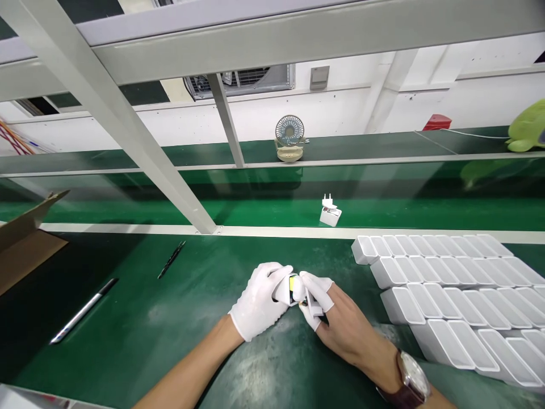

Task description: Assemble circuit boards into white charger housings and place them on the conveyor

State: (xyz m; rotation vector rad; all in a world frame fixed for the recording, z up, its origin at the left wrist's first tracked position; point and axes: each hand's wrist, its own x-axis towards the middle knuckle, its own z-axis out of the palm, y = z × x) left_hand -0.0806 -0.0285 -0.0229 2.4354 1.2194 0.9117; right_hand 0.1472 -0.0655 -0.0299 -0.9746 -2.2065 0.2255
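Observation:
My left hand (264, 301), in a white glove, is closed around a small white plastic housing (281, 291) with a yellow-and-black part (292, 282) showing at its open end. My right hand (326, 301), with white covers on its fingers, pinches a white plastic piece (314, 307) right beside that housing. The fingers hide where the two pieces meet, so I cannot tell whether they are joined. Beyond my hands lies a white two-pin plug adapter (330, 212), its body partly apart, on the green strip past the pale rail.
Several rows of white plastic casings (438, 270) fill the right side of the green table (179, 335). A black pen (171, 259), a silver-and-black pen (84, 311) and an open cardboard box (32, 244) are at left. A slanted metal post (140, 130) and a small fan (289, 138) stand beyond.

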